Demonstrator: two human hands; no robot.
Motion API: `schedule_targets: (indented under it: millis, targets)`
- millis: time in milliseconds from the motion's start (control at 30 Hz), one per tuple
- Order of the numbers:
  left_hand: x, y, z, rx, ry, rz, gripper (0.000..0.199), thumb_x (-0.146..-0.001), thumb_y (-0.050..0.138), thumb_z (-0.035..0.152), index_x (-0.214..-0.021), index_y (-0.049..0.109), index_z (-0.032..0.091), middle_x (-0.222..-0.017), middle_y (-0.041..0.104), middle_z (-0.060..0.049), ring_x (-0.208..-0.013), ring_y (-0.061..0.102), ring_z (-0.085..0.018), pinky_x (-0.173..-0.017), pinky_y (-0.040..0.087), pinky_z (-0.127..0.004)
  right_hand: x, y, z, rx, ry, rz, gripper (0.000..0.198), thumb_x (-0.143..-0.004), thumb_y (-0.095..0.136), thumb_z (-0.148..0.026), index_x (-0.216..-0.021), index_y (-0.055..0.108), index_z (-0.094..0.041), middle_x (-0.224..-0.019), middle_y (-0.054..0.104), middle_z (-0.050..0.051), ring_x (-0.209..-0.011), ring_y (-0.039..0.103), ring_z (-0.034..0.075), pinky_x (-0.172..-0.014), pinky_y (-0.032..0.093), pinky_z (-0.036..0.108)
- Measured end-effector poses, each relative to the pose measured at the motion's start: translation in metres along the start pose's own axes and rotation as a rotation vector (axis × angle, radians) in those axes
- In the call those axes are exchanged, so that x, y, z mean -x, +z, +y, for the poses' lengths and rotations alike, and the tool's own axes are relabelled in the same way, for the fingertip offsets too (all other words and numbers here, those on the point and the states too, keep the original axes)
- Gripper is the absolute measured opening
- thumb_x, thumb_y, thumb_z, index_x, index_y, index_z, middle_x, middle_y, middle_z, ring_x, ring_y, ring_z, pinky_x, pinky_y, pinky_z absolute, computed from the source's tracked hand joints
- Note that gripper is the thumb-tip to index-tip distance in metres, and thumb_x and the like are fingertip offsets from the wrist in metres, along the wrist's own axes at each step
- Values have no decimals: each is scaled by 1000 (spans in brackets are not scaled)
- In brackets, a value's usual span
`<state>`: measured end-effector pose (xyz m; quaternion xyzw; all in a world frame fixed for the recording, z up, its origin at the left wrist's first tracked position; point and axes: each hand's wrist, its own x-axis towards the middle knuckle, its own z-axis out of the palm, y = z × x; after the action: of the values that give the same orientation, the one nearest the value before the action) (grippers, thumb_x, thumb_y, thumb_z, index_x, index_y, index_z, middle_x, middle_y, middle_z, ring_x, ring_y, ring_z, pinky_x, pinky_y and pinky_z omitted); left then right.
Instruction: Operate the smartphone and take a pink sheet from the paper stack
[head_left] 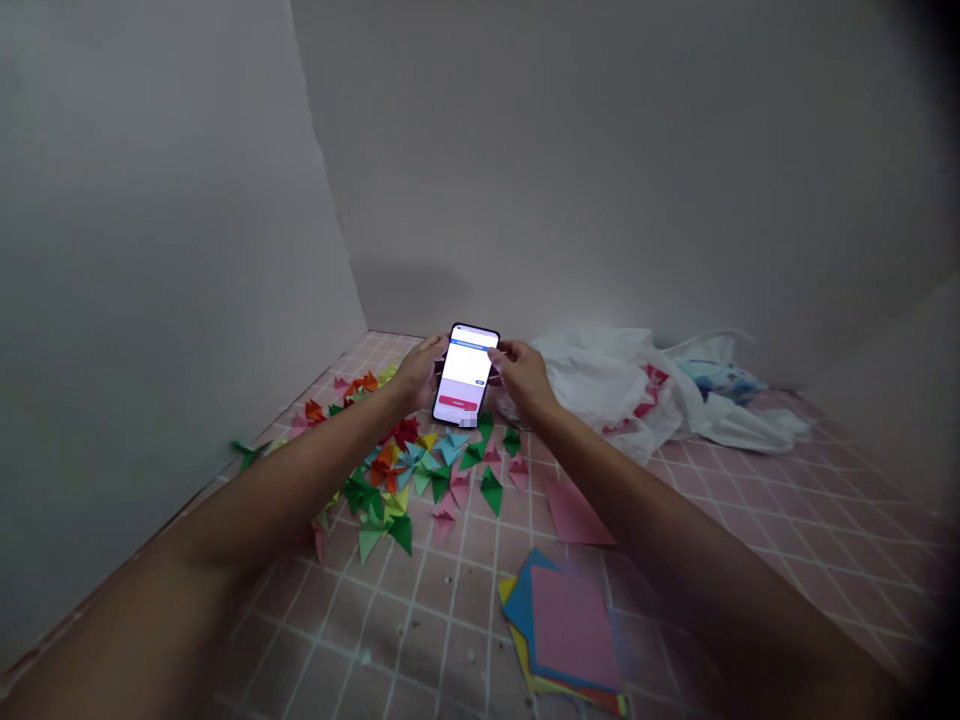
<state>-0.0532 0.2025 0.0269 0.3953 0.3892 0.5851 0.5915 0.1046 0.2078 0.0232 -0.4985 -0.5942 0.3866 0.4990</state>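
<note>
Black-edged rectangular smartphone (466, 375), lit face toward the viewer, held mid-view over the pink tiled surface (427, 620) by both hands. Left edge is grasped by the left hand's (415, 380) fingers at 9 o'clock; right edge is gripped by the right hand's (526, 380) fingers at 3, thumb (495, 357) laid on the glass at 2. Around phone: multicoloured folded-paper birds (386, 468) scattered at 7; crumpled white plastic bag (592, 380) at 3; pink paper sheet (574, 515) near 4–5; pink-topped stack of coloured paper squares (574, 620) at 5.
</note>
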Motion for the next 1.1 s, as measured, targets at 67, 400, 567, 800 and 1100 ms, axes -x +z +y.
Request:
schedule_targets:
  millis: [67, 400, 567, 800, 1100]
  targets:
    - [0, 1, 0, 11, 2, -3, 9, -85, 58, 24, -87, 65, 18, -91, 72, -8, -84, 67, -21, -72, 51, -30, 2, -2, 5, -6, -5, -27, 21, -82, 57, -23, -99, 64, -13, -86, 70, 10, -70, 65, 18, -63, 54, 31]
    - [-5, 0, -7, 73, 20, 23, 11, -78, 65, 27, -81, 60, 18, -83, 71, -7, -88, 68, -25, -82, 52, -39, 7, -1, 27, 14, -28, -141, 27, -71, 64, -11, -98, 65, -16, -87, 71, 6, -78, 66, 19, -73, 54, 33]
    - [-5, -1, -7, 78, 17, 46, 8, -82, 60, 25, -80, 60, 17, -81, 71, -7, -89, 68, -25, -83, 52, -41, 7, 2, 31, 17, -37, -152, 29, -72, 64, -11, -101, 62, -15, -86, 69, 5, -77, 66, 18, -70, 54, 32]
    - [-3, 0, -6, 84, 15, 56, 9, -86, 55, 21, -82, 62, 17, -79, 71, -6, -91, 67, -25, -85, 52, -40, 7, 3, 33, 15, -53, -153, 28, -73, 64, -12, -101, 61, -16, -86, 69, 4, -76, 65, 17, -70, 54, 31]
    - [-4, 1, -6, 97, 28, 62, 7, -84, 58, 22, -81, 62, 17, -80, 71, -7, -88, 67, -24, -84, 52, -38, 8, 2, 34, 6, -63, -154, 28, -74, 65, -13, -101, 61, -16, -88, 70, 5, -76, 66, 18, -70, 54, 32]
